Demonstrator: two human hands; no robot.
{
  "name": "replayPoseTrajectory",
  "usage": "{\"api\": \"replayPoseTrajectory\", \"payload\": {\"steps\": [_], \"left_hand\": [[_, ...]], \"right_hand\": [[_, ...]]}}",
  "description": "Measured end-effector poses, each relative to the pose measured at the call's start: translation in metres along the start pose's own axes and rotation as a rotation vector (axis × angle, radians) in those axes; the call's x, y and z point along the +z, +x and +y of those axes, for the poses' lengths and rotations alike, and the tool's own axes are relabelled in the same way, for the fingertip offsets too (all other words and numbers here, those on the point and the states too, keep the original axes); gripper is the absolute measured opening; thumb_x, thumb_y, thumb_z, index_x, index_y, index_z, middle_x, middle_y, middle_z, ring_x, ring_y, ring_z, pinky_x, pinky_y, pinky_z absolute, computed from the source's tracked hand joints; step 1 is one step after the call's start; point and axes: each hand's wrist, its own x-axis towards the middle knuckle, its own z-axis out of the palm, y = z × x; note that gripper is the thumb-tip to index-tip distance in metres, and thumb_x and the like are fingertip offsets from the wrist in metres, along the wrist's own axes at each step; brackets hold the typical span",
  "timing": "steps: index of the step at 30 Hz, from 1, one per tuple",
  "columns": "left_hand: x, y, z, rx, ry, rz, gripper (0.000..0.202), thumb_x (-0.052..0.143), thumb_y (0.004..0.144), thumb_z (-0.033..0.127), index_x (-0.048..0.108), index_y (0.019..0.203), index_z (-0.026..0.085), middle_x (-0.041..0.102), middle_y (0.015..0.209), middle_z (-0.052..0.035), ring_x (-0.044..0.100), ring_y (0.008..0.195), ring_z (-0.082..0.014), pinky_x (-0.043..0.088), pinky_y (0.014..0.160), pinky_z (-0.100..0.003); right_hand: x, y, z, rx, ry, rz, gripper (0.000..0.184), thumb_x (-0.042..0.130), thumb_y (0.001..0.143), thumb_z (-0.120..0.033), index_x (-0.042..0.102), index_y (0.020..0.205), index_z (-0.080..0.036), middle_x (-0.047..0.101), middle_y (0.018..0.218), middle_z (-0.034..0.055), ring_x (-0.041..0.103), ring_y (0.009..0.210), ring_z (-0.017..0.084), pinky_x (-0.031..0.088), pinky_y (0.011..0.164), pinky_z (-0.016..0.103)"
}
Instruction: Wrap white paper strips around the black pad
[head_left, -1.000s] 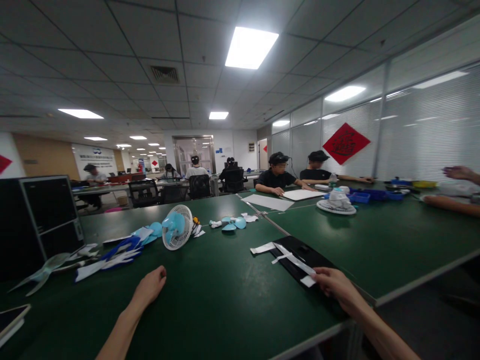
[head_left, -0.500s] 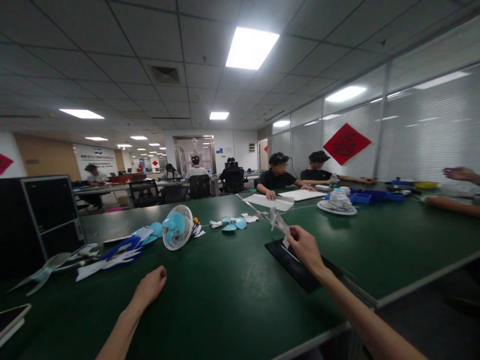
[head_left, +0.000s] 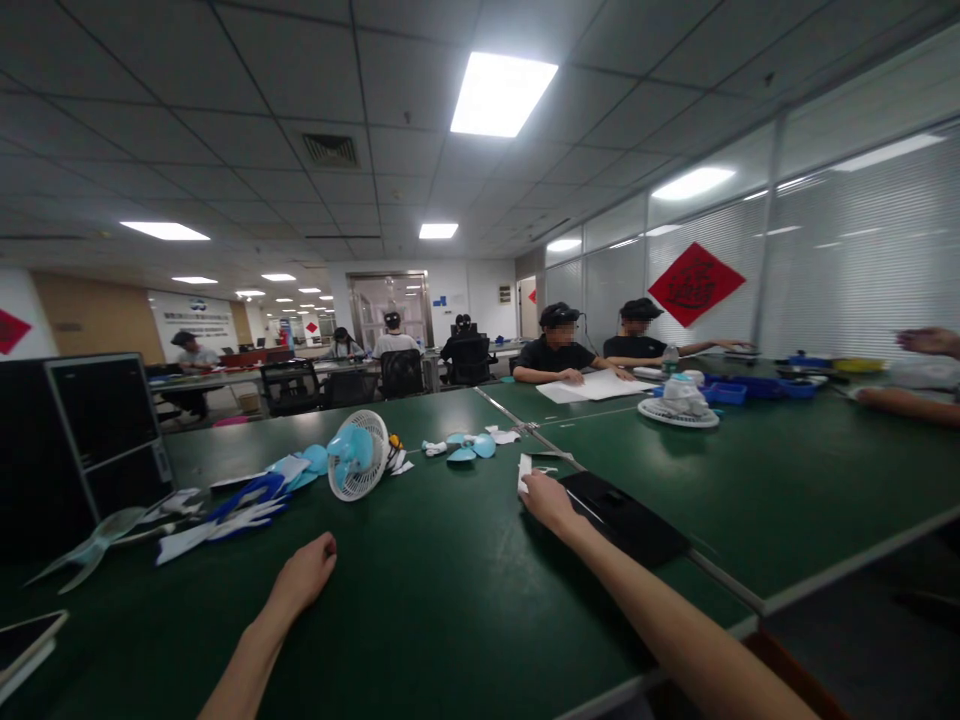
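Note:
My right hand [head_left: 549, 503] is closed on a small white flat piece [head_left: 524, 472], held just above the green table [head_left: 450, 580]. Its exact kind does not show. Beside that hand lies a flat black panel [head_left: 626, 515] with a small raised part on top. A thin pale piece [head_left: 553, 457] lies on the table behind the hand. My left hand [head_left: 306, 572] rests on the table with curled fingers and nothing visible in them. Ahead of it a small fan [head_left: 358, 455] with light-blue blades and a white grille stands tilted.
Blue-and-white gloves [head_left: 225, 522], a loose blue fan blade [head_left: 471, 447] and a black computer case [head_left: 90, 440] are at the left and middle. Another fan grille [head_left: 679, 413] and blue trays [head_left: 724, 392] stand at the right. Two people sit across with white sheets [head_left: 596, 386].
My right hand has moved left and down, from over the black panel to its left side. A clear piece it held upright no longer shows there. My left hand has stayed put.

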Motion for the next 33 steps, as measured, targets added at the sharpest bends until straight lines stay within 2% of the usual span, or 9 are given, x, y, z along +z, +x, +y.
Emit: {"api": "replayPoseTrajectory", "payload": {"steps": [4,8,10,13,16,20,28,31,33], "left_hand": [[0.001,0.000,0.001,0.004,0.004,0.006,0.021,0.041,0.085,0.030,0.056,0.097,0.022,0.067,0.101,-0.0058,0.064,0.089,-0.0196,0.047,0.071,-0.027],[0.000,-0.001,0.003,0.007,0.007,0.013,0.021,0.040,0.085,0.030,0.055,0.098,0.021,0.067,0.099,-0.0063,0.064,0.089,-0.0206,0.047,0.070,-0.028],[-0.001,-0.002,0.005,0.009,0.007,0.011,0.022,0.040,0.085,0.030,0.055,0.098,0.021,0.067,0.100,-0.0064,0.064,0.090,-0.0210,0.047,0.071,-0.028],[-0.003,-0.004,0.007,0.009,0.009,0.004,0.022,0.039,0.085,0.030,0.055,0.098,0.021,0.067,0.101,-0.0067,0.064,0.090,-0.0214,0.047,0.072,-0.029],[-0.002,-0.004,0.005,0.003,0.003,-0.003,0.023,0.039,0.085,0.031,0.054,0.100,0.021,0.066,0.102,-0.0070,0.064,0.091,-0.0215,0.048,0.072,-0.029],[0.000,-0.002,0.000,0.000,-0.008,-0.012,0.025,0.040,0.085,0.032,0.054,0.102,0.022,0.066,0.104,-0.0062,0.064,0.092,-0.0209,0.048,0.072,-0.028],[0.004,0.004,-0.006,0.001,-0.014,-0.005,0.024,0.041,0.084,0.032,0.055,0.101,0.022,0.066,0.104,-0.0068,0.064,0.090,-0.0211,0.047,0.073,-0.029],[0.004,0.005,-0.005,0.005,-0.009,-0.001,0.022,0.041,0.084,0.031,0.055,0.098,0.022,0.067,0.102,-0.0067,0.064,0.090,-0.0207,0.047,0.072,-0.029],[0.004,0.005,-0.005,0.008,-0.004,0.005,0.022,0.041,0.085,0.031,0.055,0.098,0.022,0.067,0.102,-0.0065,0.064,0.090,-0.0203,0.047,0.073,-0.028]], "right_hand": [[-0.008,-0.012,0.026,0.052,-0.051,0.079,0.030,0.053,0.091,-0.033,0.057,0.114,-0.016,0.058,0.116,0.0094,0.058,0.101,0.021,0.048,0.086,0.039],[-0.023,-0.026,0.076,0.192,-0.111,0.158,0.028,0.046,0.090,-0.026,0.058,0.110,-0.012,0.059,0.110,0.0160,0.054,0.106,0.025,0.043,0.088,0.035],[-0.029,-0.030,0.102,0.288,-0.139,0.145,0.030,0.048,0.087,-0.027,0.059,0.109,-0.010,0.060,0.108,0.0172,0.054,0.106,0.027,0.043,0.085,0.035],[-0.031,-0.032,0.127,0.346,-0.129,0.072,0.027,0.052,0.083,-0.031,0.064,0.094,-0.010,0.064,0.097,0.0171,0.060,0.094,0.028,0.045,0.076,0.034],[-0.028,-0.031,0.136,0.365,-0.104,0.019,0.024,0.052,0.082,-0.031,0.067,0.083,-0.013,0.067,0.091,0.0148,0.064,0.086,0.026,0.045,0.069,0.031],[-0.030,-0.032,0.137,0.392,-0.091,0.006,0.022,0.053,0.081,-0.032,0.068,0.082,-0.015,0.069,0.093,0.0132,0.065,0.086,0.025,0.044,0.067,0.030],[-0.072,-0.048,0.164,0.495,-0.149,0.076,0.031,0.047,0.082,-0.036,0.070,0.081,-0.015,0.069,0.094,0.0186,0.065,0.084,0.030,0.044,0.063,0.033],[-0.083,-0.049,0.163,0.447,-0.137,0.133,0.032,0.048,0.083,-0.039,0.069,0.081,-0.015,0.069,0.092,0.0166,0.064,0.081,0.027,0.042,0.062,0.031],[-0.083,-0.046,0.149,0.358,-0.097,0.158,0.029,0.051,0.082,-0.039,0.069,0.084,-0.016,0.069,0.092,0.0133,0.063,0.083,0.025,0.042,0.065,0.029]]}}
